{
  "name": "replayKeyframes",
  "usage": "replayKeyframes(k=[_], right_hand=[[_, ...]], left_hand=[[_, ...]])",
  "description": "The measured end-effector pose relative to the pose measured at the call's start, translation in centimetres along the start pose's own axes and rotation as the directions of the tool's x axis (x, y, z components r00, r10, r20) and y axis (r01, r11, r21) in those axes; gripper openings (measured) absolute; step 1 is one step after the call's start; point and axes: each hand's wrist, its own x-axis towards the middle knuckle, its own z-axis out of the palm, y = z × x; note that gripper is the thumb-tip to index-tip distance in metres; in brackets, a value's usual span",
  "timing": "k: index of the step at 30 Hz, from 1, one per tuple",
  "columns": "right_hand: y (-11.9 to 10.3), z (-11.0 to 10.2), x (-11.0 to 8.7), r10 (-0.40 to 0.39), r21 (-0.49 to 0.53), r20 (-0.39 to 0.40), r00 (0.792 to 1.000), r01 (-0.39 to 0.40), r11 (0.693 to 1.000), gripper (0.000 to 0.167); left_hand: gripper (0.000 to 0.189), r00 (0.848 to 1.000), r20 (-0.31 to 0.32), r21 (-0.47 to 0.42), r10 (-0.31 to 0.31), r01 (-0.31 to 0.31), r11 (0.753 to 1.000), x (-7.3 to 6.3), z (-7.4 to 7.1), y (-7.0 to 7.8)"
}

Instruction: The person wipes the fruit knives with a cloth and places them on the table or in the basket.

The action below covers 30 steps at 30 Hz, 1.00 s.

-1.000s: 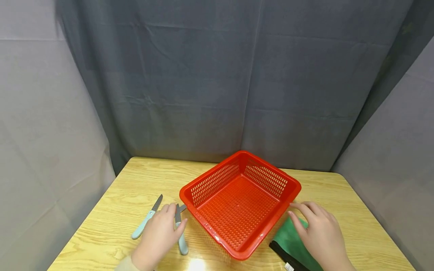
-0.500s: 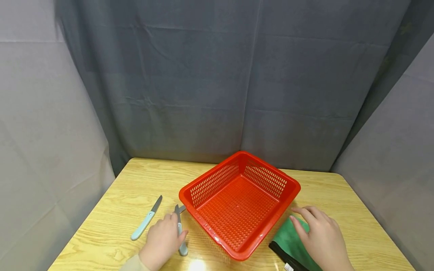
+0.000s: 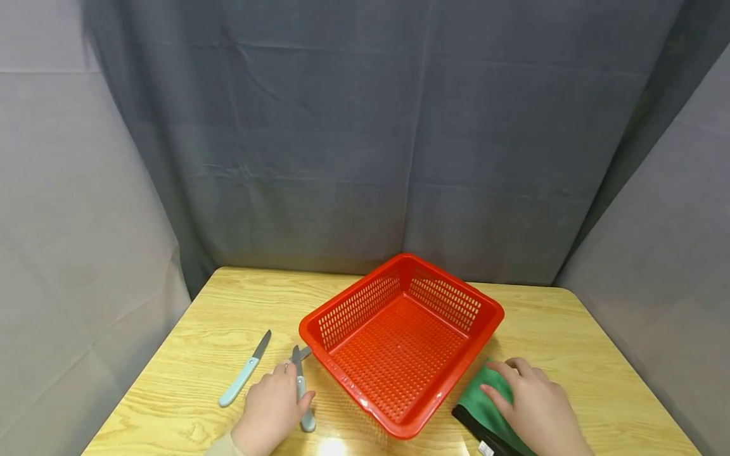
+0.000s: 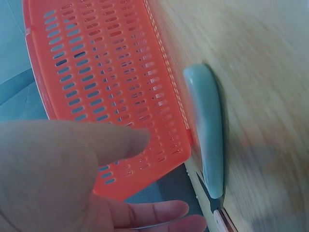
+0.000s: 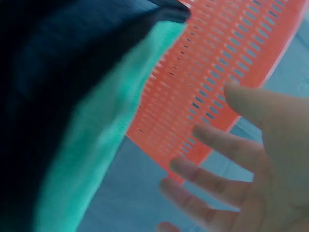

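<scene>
In the head view, my left hand (image 3: 270,405) hovers over a knife with a pale blue handle (image 3: 308,420). The left wrist view shows its thumb and fingers spread, apart from that knife's handle (image 4: 207,130). Another pale blue-handled knife (image 3: 239,381) lies to the left. A third blade (image 3: 306,352) pokes out by the basket; its pinkish handle (image 4: 222,221) is mostly hidden. My right hand (image 3: 533,402) is over a folded green cloth (image 3: 485,400) with a black edge band and white tag. In the right wrist view the fingers are spread, holding nothing.
Between the hands stands a red perforated plastic basket (image 3: 353,386), turned cornerwise, with nothing inside. The wooden table (image 3: 171,386) ends at a grey curtain (image 3: 319,190) behind, with pale cloth walls on both sides.
My left hand has moved slightly right and toward me over the nearer knife. My right hand has come down from beside the basket rim to over the green cloth. Basket and knives stay put.
</scene>
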Motion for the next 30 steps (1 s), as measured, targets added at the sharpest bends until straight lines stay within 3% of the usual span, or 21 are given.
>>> replayKeyframes(k=[4,8,17,26,30], right_hand=[[0.1,0.6,0.0,0.082,-0.03,0.201,0.976,-0.078,0.997,0.062],[0.2,1.1,0.2,0.136,-0.062,0.306,0.942,-0.123,0.99,0.081],[0.8,1.5,1.0,0.185,-0.057,0.327,0.927,-0.176,0.983,0.09],[1.0,1.8,1.7,0.235,-0.103,0.431,0.871,-0.211,0.972,0.106],[1.0,2.2,1.7,0.239,-0.108,0.447,0.862,-0.213,0.971,0.111]], left_hand=[[0.068,1.0,-0.008,0.009,0.008,-0.008,1.0,-0.1,0.1,-0.2],[0.067,1.0,-0.014,0.018,0.016,-0.016,1.0,-0.2,0.2,-0.3],[0.056,1.0,-0.018,0.032,0.025,-0.024,0.999,-0.4,0.1,-0.3],[0.055,1.0,0.004,0.045,0.013,-0.013,0.999,-0.5,-0.2,0.0],[0.052,1.0,-0.001,0.042,0.008,-0.008,0.999,-0.5,0.0,0.0]])
